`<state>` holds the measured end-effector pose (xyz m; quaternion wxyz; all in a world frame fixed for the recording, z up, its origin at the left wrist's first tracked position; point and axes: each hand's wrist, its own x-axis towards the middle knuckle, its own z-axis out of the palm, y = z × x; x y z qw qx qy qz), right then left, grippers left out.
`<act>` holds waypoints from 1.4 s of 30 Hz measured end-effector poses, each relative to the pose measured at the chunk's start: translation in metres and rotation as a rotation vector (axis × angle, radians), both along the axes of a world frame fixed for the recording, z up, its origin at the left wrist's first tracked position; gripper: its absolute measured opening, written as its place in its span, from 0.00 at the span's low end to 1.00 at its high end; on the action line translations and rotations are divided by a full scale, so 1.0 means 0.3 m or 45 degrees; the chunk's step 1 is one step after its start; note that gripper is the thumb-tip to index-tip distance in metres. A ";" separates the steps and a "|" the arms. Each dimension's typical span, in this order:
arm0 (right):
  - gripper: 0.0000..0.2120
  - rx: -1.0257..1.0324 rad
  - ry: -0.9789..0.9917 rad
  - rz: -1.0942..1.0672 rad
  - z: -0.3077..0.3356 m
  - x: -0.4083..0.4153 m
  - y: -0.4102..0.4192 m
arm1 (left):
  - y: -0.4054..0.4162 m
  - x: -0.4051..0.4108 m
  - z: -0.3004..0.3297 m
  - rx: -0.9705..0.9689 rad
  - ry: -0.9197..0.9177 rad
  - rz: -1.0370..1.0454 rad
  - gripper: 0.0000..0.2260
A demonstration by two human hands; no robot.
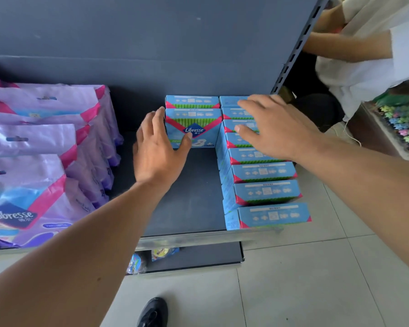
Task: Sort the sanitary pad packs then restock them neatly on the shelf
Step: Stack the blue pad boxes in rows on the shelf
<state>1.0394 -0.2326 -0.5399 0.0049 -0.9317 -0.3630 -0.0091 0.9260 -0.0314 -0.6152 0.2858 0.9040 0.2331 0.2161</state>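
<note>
Packs (194, 128) between, touching both hands (158, 147)

Bare shelf (189, 197) lane between purple packs (45, 138) and blue boxes (262, 175).

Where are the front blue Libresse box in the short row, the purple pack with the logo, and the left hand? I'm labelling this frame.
front blue Libresse box (200, 135): head view, on its logo face.
purple pack (21, 208): head view, on its printed front.
left hand (159, 147): head view, on its back.
</note>
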 end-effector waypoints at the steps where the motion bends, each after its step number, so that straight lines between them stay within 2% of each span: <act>1: 0.28 0.010 0.013 -0.013 0.002 -0.017 -0.010 | -0.005 -0.012 0.015 0.047 0.000 -0.018 0.30; 5: 0.28 0.041 0.055 -0.074 0.014 -0.102 -0.050 | -0.055 -0.067 0.077 0.172 0.021 -0.079 0.25; 12: 0.25 0.187 0.103 -0.211 0.045 -0.287 -0.173 | -0.222 -0.189 0.187 0.091 -0.059 -0.190 0.21; 17: 0.27 0.356 0.075 -0.315 0.053 -0.441 -0.302 | -0.359 -0.286 0.233 0.075 -0.132 -0.509 0.20; 23: 0.27 0.388 0.040 -0.569 0.046 -0.697 -0.486 | -0.544 -0.425 0.258 0.206 -0.174 -0.828 0.17; 25: 0.25 0.403 0.064 -0.679 0.024 -0.810 -0.554 | -0.623 -0.478 0.254 0.225 -0.159 -0.929 0.18; 28: 0.22 0.365 0.100 -0.828 -0.033 -0.992 -0.676 | -0.749 -0.560 0.222 0.267 -0.094 -1.096 0.19; 33: 0.28 0.396 0.195 -1.145 -0.135 -1.292 -0.916 | -1.019 -0.733 0.146 0.295 0.092 -1.347 0.19; 42: 0.21 0.541 0.420 -1.891 -0.441 -1.968 -1.401 | -1.555 -1.153 -0.135 0.459 0.556 -1.755 0.19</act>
